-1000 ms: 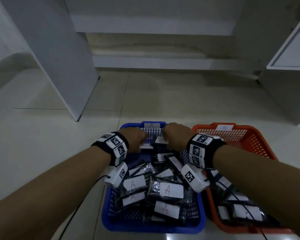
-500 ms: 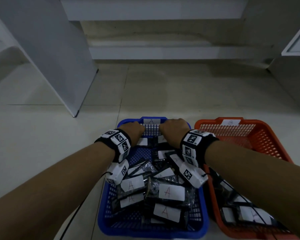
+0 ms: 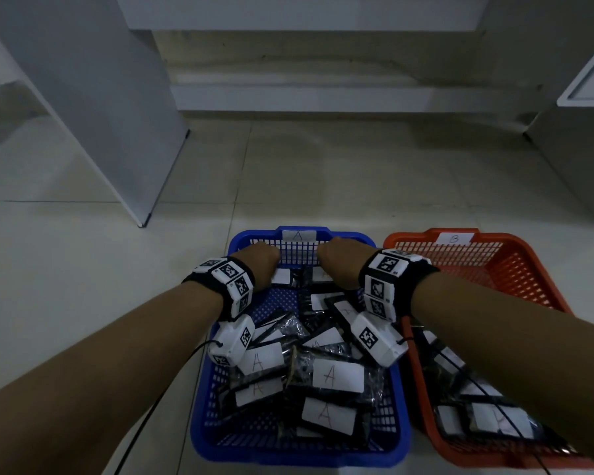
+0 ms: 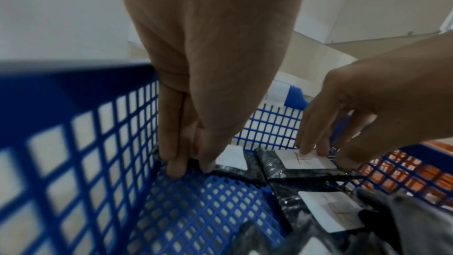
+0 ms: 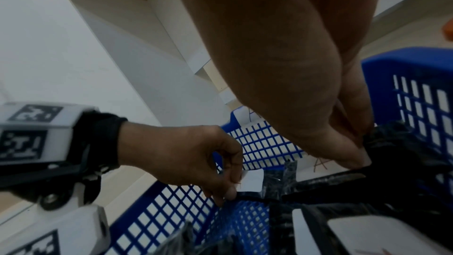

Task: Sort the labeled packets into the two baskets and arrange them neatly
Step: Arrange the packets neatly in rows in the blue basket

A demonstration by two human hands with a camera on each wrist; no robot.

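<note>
The blue basket (image 3: pixel 299 457), tagged A, holds several black packets with white A labels. Both hands are low at its far wall. My left hand (image 3: pixel 259 265) pinches the left edge of a packet (image 4: pixel 232 158) that lies flat on the basket floor. Just to its right lies a second packet (image 4: pixel 304 162), which my right hand (image 3: pixel 340 265) pinches, thumb on its label. The two packets lie side by side, almost touching. The orange basket (image 3: pixel 494 269), tagged B, stands to the right with packets (image 3: pixel 487 419) at its near end.
Both baskets sit on a pale tiled floor (image 3: pixel 83 286). A white panel (image 3: pixel 124 132) stands at the left and a white cabinet (image 3: pixel 583 149) at the right. A low step (image 3: pixel 323 97) runs along the back. Black wrist cables trail toward me.
Both hands have sunk a little lower toward the blue basket's far wall with their packets. The head view has tilted so both baskets sit lower in the picture.
</note>
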